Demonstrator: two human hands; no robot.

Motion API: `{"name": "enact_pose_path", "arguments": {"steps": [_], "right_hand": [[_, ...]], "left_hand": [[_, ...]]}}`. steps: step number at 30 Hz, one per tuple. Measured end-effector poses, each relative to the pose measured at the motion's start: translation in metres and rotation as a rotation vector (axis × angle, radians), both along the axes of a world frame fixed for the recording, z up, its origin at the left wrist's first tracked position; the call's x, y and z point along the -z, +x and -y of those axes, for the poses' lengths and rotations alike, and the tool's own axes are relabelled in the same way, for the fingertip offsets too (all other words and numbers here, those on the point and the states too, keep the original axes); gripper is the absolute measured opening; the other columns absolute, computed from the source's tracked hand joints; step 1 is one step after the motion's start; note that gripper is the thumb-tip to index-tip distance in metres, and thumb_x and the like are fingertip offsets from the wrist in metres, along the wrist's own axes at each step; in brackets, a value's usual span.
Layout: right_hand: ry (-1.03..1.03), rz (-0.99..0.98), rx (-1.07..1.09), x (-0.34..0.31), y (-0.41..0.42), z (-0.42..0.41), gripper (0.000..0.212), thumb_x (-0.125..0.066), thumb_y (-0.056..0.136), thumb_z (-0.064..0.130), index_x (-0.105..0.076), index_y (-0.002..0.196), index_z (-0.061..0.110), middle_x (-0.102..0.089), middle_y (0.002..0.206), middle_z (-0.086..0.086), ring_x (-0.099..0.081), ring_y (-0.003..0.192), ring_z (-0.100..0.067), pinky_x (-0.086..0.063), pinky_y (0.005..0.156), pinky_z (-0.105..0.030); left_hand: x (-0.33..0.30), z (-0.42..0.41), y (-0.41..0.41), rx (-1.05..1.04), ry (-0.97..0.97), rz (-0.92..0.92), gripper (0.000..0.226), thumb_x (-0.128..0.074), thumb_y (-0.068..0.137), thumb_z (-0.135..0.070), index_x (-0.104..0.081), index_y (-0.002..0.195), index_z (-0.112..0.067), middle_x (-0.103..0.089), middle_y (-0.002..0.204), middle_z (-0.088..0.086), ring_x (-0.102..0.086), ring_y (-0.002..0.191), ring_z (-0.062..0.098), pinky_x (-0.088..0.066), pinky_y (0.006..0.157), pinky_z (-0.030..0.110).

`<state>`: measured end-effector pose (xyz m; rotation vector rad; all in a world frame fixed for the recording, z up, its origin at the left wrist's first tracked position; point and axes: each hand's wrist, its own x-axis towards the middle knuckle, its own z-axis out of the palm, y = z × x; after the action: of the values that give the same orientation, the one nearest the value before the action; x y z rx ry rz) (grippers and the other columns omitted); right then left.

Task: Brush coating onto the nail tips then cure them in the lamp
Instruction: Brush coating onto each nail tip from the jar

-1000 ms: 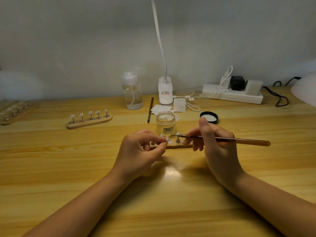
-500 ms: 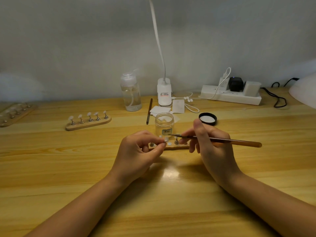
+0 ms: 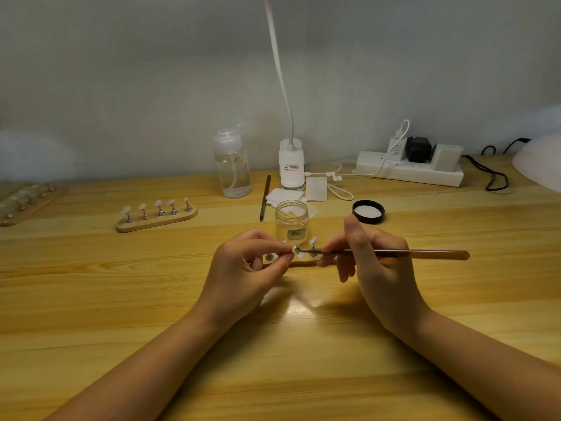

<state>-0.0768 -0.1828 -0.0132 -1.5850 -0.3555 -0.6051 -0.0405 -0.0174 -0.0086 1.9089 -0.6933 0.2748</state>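
While the brush tip (image 3: 299, 250) sat a little short of the pinched nail tip (image 3: 294, 248) a moment ago, it now touches it, and both hands have hardly shifted otherwise. The left hand (image 3: 243, 268) has its fingers curled, thumb and forefinger pinching the small white nail tip just above the near wooden stand (image 3: 299, 262). The right hand (image 3: 368, 262) pinches the brush (image 3: 394, 253) near its front end, thumb raised upright, the long handle pointing out to the right. Just behind the hands stands an open glass jar (image 3: 291, 221); whether anything is in it, I cannot tell. Its black lid (image 3: 368, 211) lies upturned to the right, apart from it. A clear pump bottle (image 3: 232, 165) further back holds some clear liquid. A second stand (image 3: 157, 214) with five white tips on pegs lies to the left, well apart from the hands, and a third (image 3: 27, 202) sits blurred at the table's left edge. The white lamp (image 3: 540, 161) shows only partly at the right edge. Bare table (image 3: 121, 299) stretches wide on both sides of the forearms.
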Motion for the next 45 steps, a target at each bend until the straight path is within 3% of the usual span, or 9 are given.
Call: {"name": "enact_pose_path", "arguments": {"steps": [3, 6, 13, 16, 19, 24, 28, 37, 45], "right_hand": [[0.079, -0.021, 0.002, -0.0003, -0.0016, 0.0012, 0.039, -0.04, 0.088, 0.024, -0.063, 0.059, 0.012, -0.06, 0.049, -0.007, -0.05, 0.039, -0.012, -0.036, 0.038, -0.016], [0.066, -0.012, 0.048, 0.0002, -0.0002, 0.0027, 0.036, -0.039, 0.089, 0.023, -0.063, 0.065, 0.012, -0.064, 0.055, -0.005, -0.05, 0.04, -0.008, -0.037, 0.041, -0.014], [0.03, 0.012, -0.008, -0.0016, 0.0036, -0.0027, 0.033, -0.041, 0.092, 0.016, -0.064, 0.07, 0.006, -0.063, 0.056, -0.002, -0.054, 0.043, 0.002, -0.036, 0.046, -0.004], [0.063, 0.015, -0.015, 0.0003, 0.0041, -0.0015, 0.035, -0.039, 0.089, 0.015, -0.064, 0.065, 0.007, -0.06, 0.05, 0.003, -0.053, 0.041, 0.001, -0.036, 0.047, -0.003], [-0.014, 0.052, 0.03, 0.0021, 0.0032, 0.0005, 0.033, -0.039, 0.094, 0.014, -0.063, 0.072, 0.008, -0.063, 0.059, 0.003, -0.055, 0.048, 0.003, -0.038, 0.052, -0.005], [-0.107, 0.08, 0.02, -0.0005, 0.0025, -0.0029, 0.038, -0.039, 0.087, 0.028, -0.064, 0.076, 0.002, -0.063, 0.063, 0.0, -0.056, 0.053, 0.006, -0.039, 0.056, -0.005], [-0.02, 0.082, -0.026, 0.0003, -0.0011, -0.0035, 0.037, -0.044, 0.086, 0.031, -0.063, 0.067, 0.006, -0.06, 0.057, 0.0, -0.053, 0.045, 0.005, -0.036, 0.05, -0.003], [-0.115, 0.083, 0.043, 0.0005, 0.001, -0.0022, 0.035, -0.042, 0.088, 0.025, -0.064, 0.076, 0.0, -0.064, 0.065, -0.003, -0.056, 0.054, 0.007, -0.039, 0.056, -0.005], [0.053, 0.039, 0.02, 0.0014, -0.001, -0.0005, 0.035, -0.038, 0.089, 0.014, -0.063, 0.065, 0.008, -0.059, 0.052, -0.001, -0.054, 0.044, 0.0, -0.037, 0.049, -0.004]], "left_hand": [[0.0003, 0.0001, 0.0006, -0.002, 0.004, 0.002, 0.03, -0.069, 0.075, -0.003, -0.067, 0.084, -0.03, -0.062, 0.077, -0.009, -0.038, 0.047, 0.01, -0.03, 0.042, 0.015], [0.0011, -0.0003, 0.001, 0.0, 0.003, 0.004, 0.027, -0.07, 0.075, -0.003, -0.067, 0.086, -0.027, -0.062, 0.078, -0.008, -0.038, 0.047, 0.01, -0.03, 0.043, 0.013], [0.0006, 0.0003, 0.0002, -0.006, -0.026, -0.011, 0.031, -0.071, 0.073, -0.001, -0.067, 0.081, -0.032, -0.062, 0.071, -0.017, -0.037, 0.045, 0.009, -0.03, 0.043, 0.02], [-0.0004, 0.0005, -0.0002, -0.007, -0.014, -0.015, 0.032, -0.07, 0.073, -0.001, -0.067, 0.08, -0.032, -0.062, 0.07, -0.018, -0.037, 0.045, 0.009, -0.03, 0.042, 0.02], [-0.001, 0.0006, -0.0003, -0.006, -0.01, -0.016, 0.032, -0.07, 0.073, -0.001, -0.066, 0.079, -0.032, -0.062, 0.075, -0.025, -0.038, 0.046, 0.013, -0.031, 0.042, 0.025], [0.0003, 0.0005, 0.0, -0.013, -0.013, -0.02, 0.031, -0.07, 0.073, -0.001, -0.068, 0.079, -0.031, -0.061, 0.069, -0.02, -0.036, 0.045, 0.008, -0.029, 0.042, 0.017], [0.0003, 0.0019, 0.0011, -0.011, -0.003, -0.017, 0.031, -0.07, 0.074, -0.001, -0.067, 0.08, -0.031, -0.061, 0.07, -0.015, -0.037, 0.045, 0.006, -0.029, 0.041, 0.014], [0.0015, -0.001, -0.0005, 0.0, -0.014, -0.028, 0.029, -0.07, 0.074, -0.001, -0.068, 0.08, -0.029, -0.061, 0.073, -0.013, -0.039, 0.047, 0.01, -0.031, 0.042, 0.018], [0.0022, 0.0005, 0.0016, -0.01, -0.02, -0.022, 0.031, -0.071, 0.073, -0.001, -0.067, 0.079, -0.031, -0.062, 0.075, -0.013, -0.036, 0.046, 0.01, -0.031, 0.043, 0.018]]}}
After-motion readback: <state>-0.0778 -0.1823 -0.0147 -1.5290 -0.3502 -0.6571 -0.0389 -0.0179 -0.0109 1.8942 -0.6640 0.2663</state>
